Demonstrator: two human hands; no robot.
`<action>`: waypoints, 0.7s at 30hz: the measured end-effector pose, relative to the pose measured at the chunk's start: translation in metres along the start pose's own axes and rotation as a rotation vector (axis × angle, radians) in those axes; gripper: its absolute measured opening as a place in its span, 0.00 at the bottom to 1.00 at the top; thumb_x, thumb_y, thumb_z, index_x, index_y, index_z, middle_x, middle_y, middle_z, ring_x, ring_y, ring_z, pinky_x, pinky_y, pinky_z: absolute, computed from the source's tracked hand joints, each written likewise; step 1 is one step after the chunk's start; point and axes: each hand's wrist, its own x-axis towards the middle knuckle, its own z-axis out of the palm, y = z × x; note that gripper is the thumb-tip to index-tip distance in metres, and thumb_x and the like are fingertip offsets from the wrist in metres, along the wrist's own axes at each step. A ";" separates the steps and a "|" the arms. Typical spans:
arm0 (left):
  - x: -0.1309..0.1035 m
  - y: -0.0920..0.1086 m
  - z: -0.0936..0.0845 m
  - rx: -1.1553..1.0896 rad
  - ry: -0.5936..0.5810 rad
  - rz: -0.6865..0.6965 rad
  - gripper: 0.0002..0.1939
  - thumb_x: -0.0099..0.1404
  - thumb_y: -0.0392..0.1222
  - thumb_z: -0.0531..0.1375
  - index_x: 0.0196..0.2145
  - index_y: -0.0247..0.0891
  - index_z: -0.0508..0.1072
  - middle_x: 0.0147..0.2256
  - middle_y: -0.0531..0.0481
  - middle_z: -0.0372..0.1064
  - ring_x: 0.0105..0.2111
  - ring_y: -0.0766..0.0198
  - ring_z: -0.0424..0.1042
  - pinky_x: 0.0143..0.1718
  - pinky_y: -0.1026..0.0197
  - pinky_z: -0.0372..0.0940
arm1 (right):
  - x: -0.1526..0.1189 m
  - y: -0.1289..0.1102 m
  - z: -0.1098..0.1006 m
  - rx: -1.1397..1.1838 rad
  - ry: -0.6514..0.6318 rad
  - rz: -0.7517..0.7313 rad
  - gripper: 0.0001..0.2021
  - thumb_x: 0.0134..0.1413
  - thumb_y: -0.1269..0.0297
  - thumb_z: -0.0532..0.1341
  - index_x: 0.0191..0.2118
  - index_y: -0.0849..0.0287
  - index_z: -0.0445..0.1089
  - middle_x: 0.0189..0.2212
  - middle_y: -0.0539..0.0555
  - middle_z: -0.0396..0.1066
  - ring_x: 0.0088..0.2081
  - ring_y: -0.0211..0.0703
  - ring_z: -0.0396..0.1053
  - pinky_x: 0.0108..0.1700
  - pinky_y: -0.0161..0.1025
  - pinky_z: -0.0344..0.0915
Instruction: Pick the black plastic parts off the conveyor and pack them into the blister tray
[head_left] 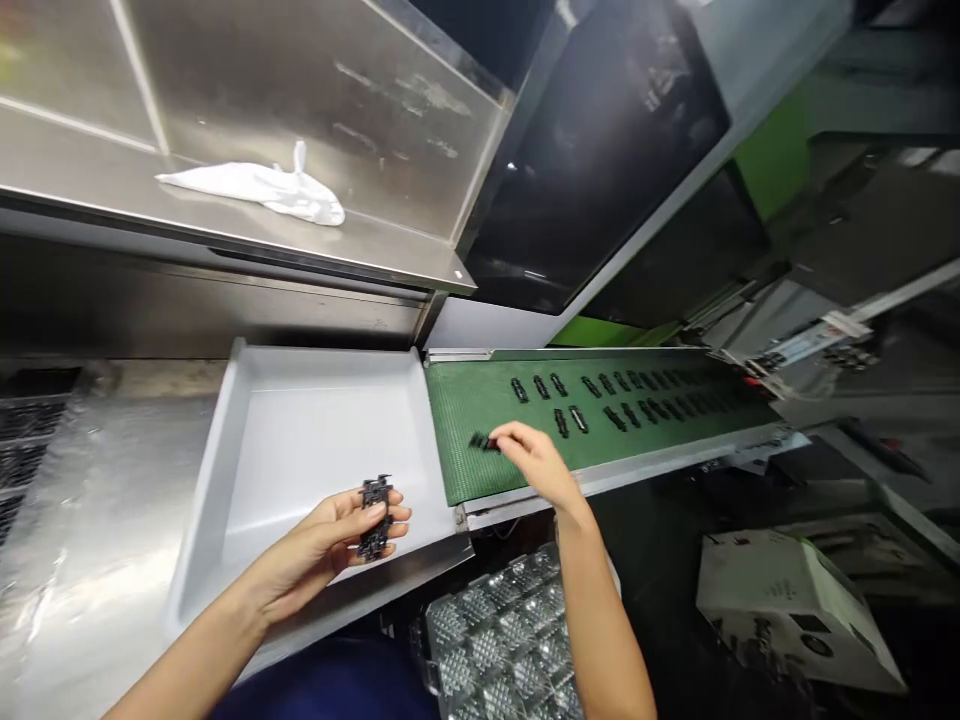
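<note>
My left hand (330, 545) is closed around several small black plastic parts (375, 515), held together above the front of a white tray (315, 440). Over the near end of a green conveyor belt (480, 395), my right hand (529, 460) pinches one black plastic part (484, 441), which looks blurred. Further along the belt, more black parts (559, 385) lie spaced out in two rough rows that run off to the right.
A crumpled white glove or cloth (262, 190) lies on the steel shelf (390, 250) above the tray. Clear plastic blister trays (502, 635) stand below the belt. A light-coloured metal box (787, 610) sits at the lower right. A steel table (97, 540) extends left.
</note>
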 end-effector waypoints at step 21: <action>-0.099 0.010 -0.073 -0.132 0.124 0.077 0.20 0.49 0.44 0.74 0.39 0.37 0.79 0.39 0.48 0.77 0.37 0.60 0.75 0.36 0.63 0.67 | -0.040 -0.154 0.161 0.317 -0.257 -0.394 0.48 0.52 0.57 0.68 0.71 0.56 0.40 0.62 0.61 0.60 0.62 0.54 0.62 0.61 0.50 0.64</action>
